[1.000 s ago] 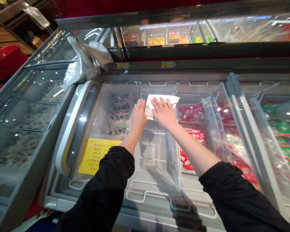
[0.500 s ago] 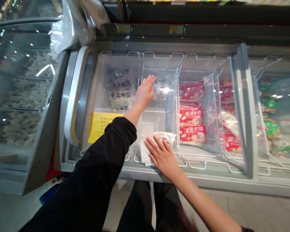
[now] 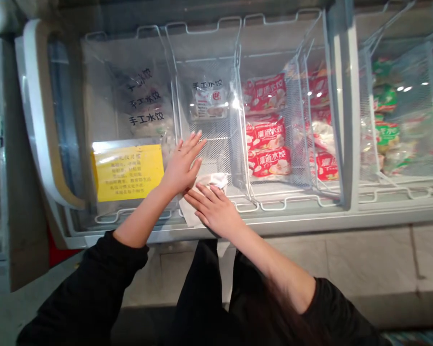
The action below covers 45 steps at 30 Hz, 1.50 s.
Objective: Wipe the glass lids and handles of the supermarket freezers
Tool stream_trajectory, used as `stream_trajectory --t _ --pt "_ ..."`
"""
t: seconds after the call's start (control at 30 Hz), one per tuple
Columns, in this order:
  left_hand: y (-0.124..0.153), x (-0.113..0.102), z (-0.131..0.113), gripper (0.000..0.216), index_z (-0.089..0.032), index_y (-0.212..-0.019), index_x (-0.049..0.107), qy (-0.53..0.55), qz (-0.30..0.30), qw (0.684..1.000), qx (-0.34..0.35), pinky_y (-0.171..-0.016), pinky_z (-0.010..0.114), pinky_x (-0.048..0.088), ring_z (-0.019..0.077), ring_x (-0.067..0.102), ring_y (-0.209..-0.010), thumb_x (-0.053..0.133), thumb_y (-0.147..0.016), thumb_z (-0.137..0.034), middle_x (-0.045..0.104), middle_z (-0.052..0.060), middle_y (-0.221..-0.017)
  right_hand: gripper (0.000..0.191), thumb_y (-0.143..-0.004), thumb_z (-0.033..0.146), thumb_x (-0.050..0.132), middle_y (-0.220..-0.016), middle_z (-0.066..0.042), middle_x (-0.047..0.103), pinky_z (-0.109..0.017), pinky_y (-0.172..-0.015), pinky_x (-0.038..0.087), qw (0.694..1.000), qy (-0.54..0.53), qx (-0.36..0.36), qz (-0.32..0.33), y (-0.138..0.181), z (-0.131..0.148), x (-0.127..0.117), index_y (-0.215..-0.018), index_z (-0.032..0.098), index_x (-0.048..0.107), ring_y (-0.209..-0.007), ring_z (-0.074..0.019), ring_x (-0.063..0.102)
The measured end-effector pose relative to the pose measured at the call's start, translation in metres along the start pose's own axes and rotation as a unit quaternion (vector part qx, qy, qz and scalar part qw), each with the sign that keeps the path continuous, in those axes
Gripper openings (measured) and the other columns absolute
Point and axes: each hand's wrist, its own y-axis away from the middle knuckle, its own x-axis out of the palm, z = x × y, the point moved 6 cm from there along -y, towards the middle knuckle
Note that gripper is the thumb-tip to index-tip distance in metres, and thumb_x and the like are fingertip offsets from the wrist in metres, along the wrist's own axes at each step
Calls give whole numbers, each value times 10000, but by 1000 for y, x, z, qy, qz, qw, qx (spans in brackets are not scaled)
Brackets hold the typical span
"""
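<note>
White cloth (image 3: 202, 202) lies flat on the freezer lid (image 3: 137, 77), near edge. Right hand (image 3: 214, 211) presses it, fingers spread; left hand (image 3: 180, 166), open, rests beside it. Judged soft, light, limp; best pinched at a corner.

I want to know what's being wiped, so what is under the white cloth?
The white cloth lies flat on the glass lid of the freezer, pressed by the right hand. Wire baskets show below; the spot directly beneath is covered.
</note>
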Motion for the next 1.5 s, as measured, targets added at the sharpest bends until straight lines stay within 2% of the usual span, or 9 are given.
stream_trajectory --t 0.2,0.33,0.67,0.83,0.97,1.07,1.23,1.33,1.5 --pt "20 34 -45 679 -209 -1703 187 -54 -22 995 -77 -1342 570 163 307 137 -1662 429 -1088 -365 166 127 -1790 606 -1115 336 387 -1746 82 281 -458 -1339 228 997 5 78 16 77 -42 -11 -1698 327 220 -1633 -214 261" --pt "26 54 -77 757 -256 -1719 15 -51 -58 989 -128 -1350 587 145 315 68 -1669 426 -1088 -329 41 96 -1806 630 -1108 376 399 -1747 62 286 -493 -1344 199 984 23 177 18 119 -88 -25 -1699 364 183 -1644 -249 233" --pt "6 120 -164 891 -264 -1713 -100 -53 -66 984 -156 -1344 625 182 347 94 -1663 498 -1052 -252 34 113 -1803 637 -1108 420 304 -1772 -22 269 -543 -1336 192 925 106 364 24 243 -205 -68 -1717 271 187 -1660 -279 157" --pt "-19 145 -198 770 -293 -1723 13 -29 -77 985 -152 -1350 608 168 303 96 -1665 423 -1073 -249 105 61 -1802 636 -1109 397 305 -1765 -29 282 -556 -1322 228 923 106 369 -3 253 -214 -74 -1719 276 175 -1653 -288 191" --pt "-61 166 -237 652 -291 -1703 205 5 -39 995 -93 -1346 562 229 271 194 -1652 378 -1078 -220 243 50 -1776 623 -1104 393 357 -1752 -1 311 -527 -1321 247 949 84 305 -11 254 -225 -81 -1708 308 232 -1644 -276 231" --pt "-102 182 -272 591 -242 -1652 349 0 -21 999 -31 -1346 530 250 260 252 -1638 382 -1065 -185 326 72 -1746 641 -1103 420 369 -1762 -33 283 -533 -1311 270 940 73 330 -39 278 -263 -95 -1711 275 230 -1642 -287 237" --pt "-158 221 -325 538 -186 -1604 439 -51 25 996 76 -1346 472 276 239 309 -1618 410 -1067 -215 373 76 -1721 660 -1107 429 346 -1765 -100 270 -565 -1301 279 920 73 378 -77 321 -322 -109 -1717 229 194 -1635 -300 257" --pt "-170 236 -336 527 -187 -1599 458 -101 36 991 86 -1347 467 274 247 312 -1615 428 -1079 -266 378 69 -1716 653 -1103 439 363 -1764 -89 279 -565 -1307 265 929 70 355 -78 324 -337 -111 -1711 243 227 -1641 -291 239" --pt "-165 236 -338 543 -189 -1616 437 -155 22 983 95 -1340 431 294 226 316 -1613 422 -1074 -237 394 63 -1705 634 -1101 453 380 -1771 -71 256 -559 -1316 240 935 59 334 -104 309 -357 -123 -1691 236 299 -1638 -297 244"
